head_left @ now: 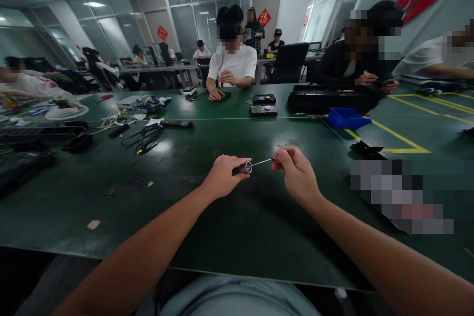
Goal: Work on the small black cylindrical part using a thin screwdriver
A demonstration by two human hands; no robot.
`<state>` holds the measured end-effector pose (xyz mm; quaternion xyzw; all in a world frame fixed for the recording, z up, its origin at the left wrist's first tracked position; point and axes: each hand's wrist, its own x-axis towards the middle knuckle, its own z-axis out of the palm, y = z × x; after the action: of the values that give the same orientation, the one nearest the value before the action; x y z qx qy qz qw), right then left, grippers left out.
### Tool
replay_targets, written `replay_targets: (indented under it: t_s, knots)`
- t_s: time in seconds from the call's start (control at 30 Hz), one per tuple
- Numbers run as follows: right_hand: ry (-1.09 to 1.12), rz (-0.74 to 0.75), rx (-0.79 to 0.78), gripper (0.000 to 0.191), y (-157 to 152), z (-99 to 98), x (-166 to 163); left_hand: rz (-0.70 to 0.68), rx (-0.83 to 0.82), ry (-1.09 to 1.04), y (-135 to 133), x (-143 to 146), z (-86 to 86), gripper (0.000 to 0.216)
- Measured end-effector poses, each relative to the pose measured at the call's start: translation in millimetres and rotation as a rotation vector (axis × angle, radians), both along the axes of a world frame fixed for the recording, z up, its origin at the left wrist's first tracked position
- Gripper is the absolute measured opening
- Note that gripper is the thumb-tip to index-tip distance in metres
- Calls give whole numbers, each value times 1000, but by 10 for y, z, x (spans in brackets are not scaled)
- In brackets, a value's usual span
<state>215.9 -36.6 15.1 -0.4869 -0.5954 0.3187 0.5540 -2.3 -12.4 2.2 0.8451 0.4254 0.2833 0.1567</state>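
My left hand is closed around a small dark cylinder with a silver rim, held just above the green table. My right hand pinches the handle end of a thin metal tool, a slim shaft whose tip reaches the cylinder's open end. Both hands hover close together at the table's middle, forearms stretched out from the near edge.
Black cables, a blue tray, hard drives and a black case lie farther back. A blurred patch sits at the right. Several people sit across and beside the table. Small scraps lie at the left.
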Motion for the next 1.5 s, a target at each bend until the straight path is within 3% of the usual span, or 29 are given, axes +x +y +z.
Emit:
replay_targets:
  t_s: [0.33,0.53,0.83,1.27,1.5]
  knots:
    - [-440,25,145,18,-81,107,0,52,-17,135,-1,4,-14,41]
    - [-403,-42,111,19,-64,99,18,53,-13,128,25,3,-13,40]
    - [-380,37,101,21,-79,101,15,18,-23,109,28,-12,-35,41]
    - [-460,19,118,20,-70,114,24,2,-83,93,39,-19,-46,42]
    - [-489,-6,103,21,-34,97,42,50,-154,-63,34,-17,-22,35]
